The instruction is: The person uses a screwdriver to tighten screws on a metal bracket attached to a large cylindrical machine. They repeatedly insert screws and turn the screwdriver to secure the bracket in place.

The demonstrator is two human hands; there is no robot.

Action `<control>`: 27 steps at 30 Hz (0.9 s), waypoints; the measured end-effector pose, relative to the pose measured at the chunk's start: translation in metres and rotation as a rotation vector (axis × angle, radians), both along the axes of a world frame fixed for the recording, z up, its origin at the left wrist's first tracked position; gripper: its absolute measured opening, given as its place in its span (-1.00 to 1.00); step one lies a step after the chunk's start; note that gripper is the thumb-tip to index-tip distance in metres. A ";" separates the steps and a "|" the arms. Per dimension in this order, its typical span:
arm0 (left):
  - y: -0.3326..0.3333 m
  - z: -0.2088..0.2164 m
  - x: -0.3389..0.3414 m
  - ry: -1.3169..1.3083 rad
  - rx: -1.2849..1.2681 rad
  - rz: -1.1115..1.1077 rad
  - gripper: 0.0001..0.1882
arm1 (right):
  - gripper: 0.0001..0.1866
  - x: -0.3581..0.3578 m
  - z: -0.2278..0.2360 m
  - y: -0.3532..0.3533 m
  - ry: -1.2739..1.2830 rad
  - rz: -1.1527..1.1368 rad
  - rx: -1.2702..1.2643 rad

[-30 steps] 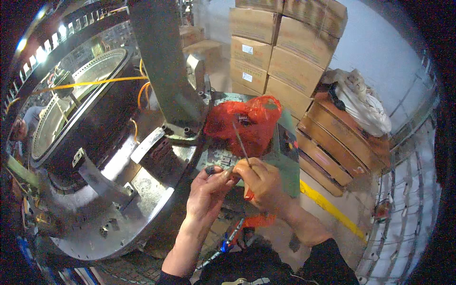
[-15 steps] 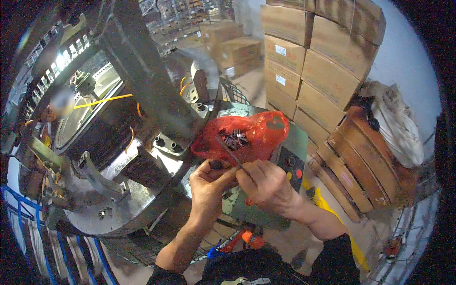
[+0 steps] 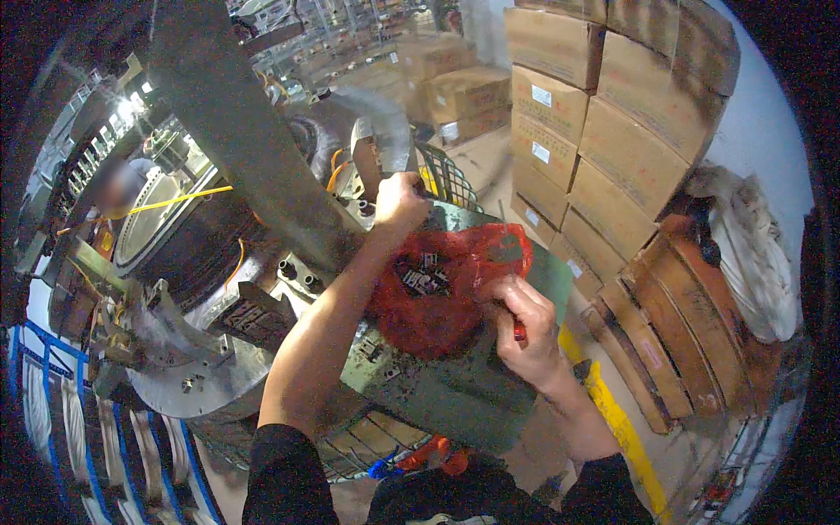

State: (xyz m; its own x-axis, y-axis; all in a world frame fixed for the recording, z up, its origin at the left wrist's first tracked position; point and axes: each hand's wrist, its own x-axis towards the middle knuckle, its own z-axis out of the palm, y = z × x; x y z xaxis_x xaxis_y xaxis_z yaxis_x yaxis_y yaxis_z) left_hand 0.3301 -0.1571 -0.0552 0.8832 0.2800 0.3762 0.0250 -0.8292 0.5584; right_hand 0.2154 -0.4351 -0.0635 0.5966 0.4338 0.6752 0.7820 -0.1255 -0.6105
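A red plastic bag (image 3: 429, 328) lies spread on the green metal surface (image 3: 551, 271), with several small metal parts (image 3: 424, 278) in its middle. My left hand (image 3: 402, 199) is stretched to the far side of the bag, beside the machine, its fingers curled; what they hold, if anything, is hidden. Over the bag's right side, my right hand (image 3: 528, 324) is closed around a red-handled screwdriver (image 3: 520, 332). Its thin shaft points away from me, and the fingers cover most of the handle.
A large round machine (image 3: 201, 367) with a thick dark upright (image 3: 227, 122) fills the left. Stacked cardboard boxes (image 3: 560, 114) stand at the far right, near leaning brown panels (image 3: 691, 324). Beyond my left hand is a wire basket (image 3: 451, 179). Yellow tape (image 3: 617, 429) marks the floor.
My hands were together in front of the bag and have parted. The left has reached away to the far side; the right has moved right with the screwdriver, whose shaft now points up and away.
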 end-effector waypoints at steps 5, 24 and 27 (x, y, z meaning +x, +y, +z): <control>0.007 -0.014 0.002 -0.002 0.113 -0.008 -0.73 | -0.80 0.004 -0.005 -0.010 0.197 0.018 0.057; -0.018 0.007 -0.103 0.005 0.362 -0.490 -0.68 | -0.77 0.003 -0.010 0.012 0.116 0.115 0.018; -0.020 0.005 -0.111 0.056 0.127 -0.472 -0.61 | -0.80 0.003 -0.010 0.006 0.119 0.092 0.007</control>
State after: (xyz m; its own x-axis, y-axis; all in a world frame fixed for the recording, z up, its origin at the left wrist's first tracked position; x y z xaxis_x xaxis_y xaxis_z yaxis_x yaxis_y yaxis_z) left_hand 0.2194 -0.1767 -0.0505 0.9224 -0.2003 0.3302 -0.3427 -0.8186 0.4609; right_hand 0.2185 -0.4288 -0.0731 0.6306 0.4858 0.6052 0.7118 -0.0515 -0.7004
